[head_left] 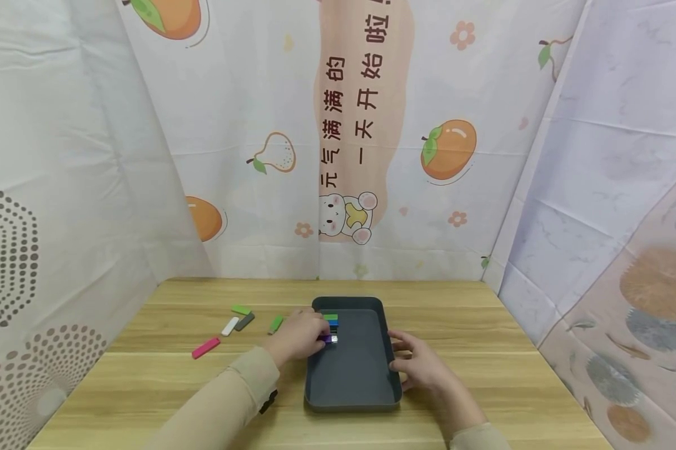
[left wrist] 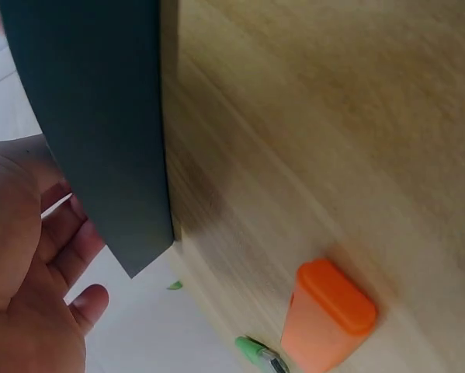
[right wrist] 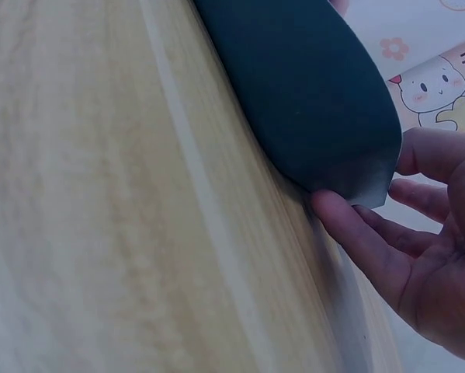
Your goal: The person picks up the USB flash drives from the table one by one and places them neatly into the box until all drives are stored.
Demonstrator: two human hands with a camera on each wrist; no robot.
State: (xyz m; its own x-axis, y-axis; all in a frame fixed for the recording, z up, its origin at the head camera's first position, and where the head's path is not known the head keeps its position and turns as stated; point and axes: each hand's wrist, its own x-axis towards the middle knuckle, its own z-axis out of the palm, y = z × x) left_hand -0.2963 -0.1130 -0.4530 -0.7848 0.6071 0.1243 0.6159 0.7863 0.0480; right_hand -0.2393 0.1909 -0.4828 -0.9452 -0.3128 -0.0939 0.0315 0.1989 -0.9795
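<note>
A dark grey tray [head_left: 353, 375] lies on the wooden table between my hands. My left hand [head_left: 298, 337] reaches over its left wall and pinches a purple USB stick [head_left: 328, 339], its metal plug pointing right. Just beyond those fingers, inside the tray, lie a green stick [head_left: 330, 317], a blue one [head_left: 333, 323] and a black one [head_left: 333, 330]. Part of this row is hidden by the hand. My right hand [head_left: 422, 362] touches the tray's right wall from outside, its fingers spread and slightly bent. In the right wrist view, a fingertip [right wrist: 333, 206] meets the wall's lower edge.
Left of the tray lie several loose sticks: green [head_left: 276, 324], another green [head_left: 240, 309], grey [head_left: 245, 322], white [head_left: 230, 326] and pink [head_left: 205, 347]. An orange block-like object [left wrist: 329, 318] shows only in the left wrist view. Printed curtains [head_left: 259, 206] surround the table.
</note>
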